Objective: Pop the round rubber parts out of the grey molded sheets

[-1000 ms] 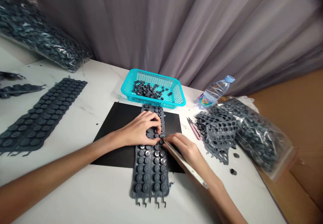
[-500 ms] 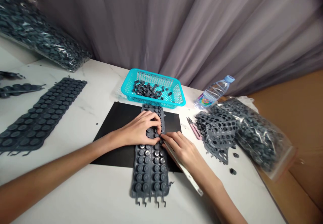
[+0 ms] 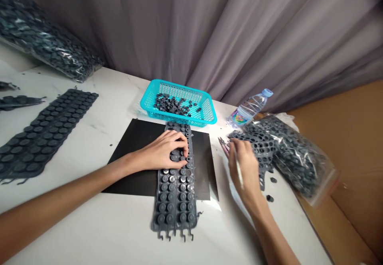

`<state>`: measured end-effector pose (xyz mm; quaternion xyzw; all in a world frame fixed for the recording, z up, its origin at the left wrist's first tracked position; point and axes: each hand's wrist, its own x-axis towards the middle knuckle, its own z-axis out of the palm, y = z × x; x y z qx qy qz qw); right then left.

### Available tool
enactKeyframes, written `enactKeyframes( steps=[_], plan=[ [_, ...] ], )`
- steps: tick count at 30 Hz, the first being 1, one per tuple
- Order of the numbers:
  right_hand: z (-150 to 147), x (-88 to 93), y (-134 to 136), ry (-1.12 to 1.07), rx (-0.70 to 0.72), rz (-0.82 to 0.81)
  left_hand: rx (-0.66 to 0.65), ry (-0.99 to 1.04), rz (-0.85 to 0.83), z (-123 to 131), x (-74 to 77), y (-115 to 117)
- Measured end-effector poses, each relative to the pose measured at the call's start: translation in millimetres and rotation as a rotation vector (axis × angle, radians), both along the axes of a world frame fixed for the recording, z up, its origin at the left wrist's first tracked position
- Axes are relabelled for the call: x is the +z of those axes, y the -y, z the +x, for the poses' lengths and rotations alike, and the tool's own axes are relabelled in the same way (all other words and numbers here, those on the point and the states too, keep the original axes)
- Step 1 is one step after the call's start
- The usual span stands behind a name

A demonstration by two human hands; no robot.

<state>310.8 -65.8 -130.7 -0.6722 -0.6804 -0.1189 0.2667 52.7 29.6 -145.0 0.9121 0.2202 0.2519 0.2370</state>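
Observation:
My left hand rests on a dark studded rubber sheet, its fingers curled and the thumb and forefinger tips close together at the sheet's right side. Rows of round caps cover the sheet, and small hooked tabs stick out at its near end. Beneath it lies a black mat. My right hand, blurred, is closed around a long thin pale tool whose exact kind I cannot make out. It is beside the perforated dark sheet and the pink-handled snips.
A turquoise basket with small dark caps stands behind the mat. To the right are a water bottle and a bag of dark parts. Another studded sheet lies left, below a large filled bag.
My right hand has left the studded sheet and moved right with the pale tool, over to the perforated sheet. My left hand has stayed on the studded sheet.

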Motion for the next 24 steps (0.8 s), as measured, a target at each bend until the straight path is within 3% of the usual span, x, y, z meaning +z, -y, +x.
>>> enactKeyframes(
  steps=[3,7,11,16,20,24],
  plan=[
    [41,8.9,2,0.023,-0.143,0.038,-0.014,0.012,-0.004,0,-0.5,-1],
    [63,16.8,9,-0.013,-0.116,-0.067,-0.017,0.033,-0.038,-1,0.1,-2],
    [31,25.1,19,-0.226,0.059,-0.180,-0.022,0.073,-0.118,-1,4.7,-3],
    [-19,27.1,31,-0.360,0.512,-0.327,-0.069,0.050,-0.015,0,9.3,7],
    [-29,18.4,30,-0.316,0.642,-0.359,-0.057,0.025,0.048,2,9.6,14],
    [-26,11.6,26,-0.284,0.665,-0.358,-0.047,0.014,0.075,3,9.2,15]
  ],
)
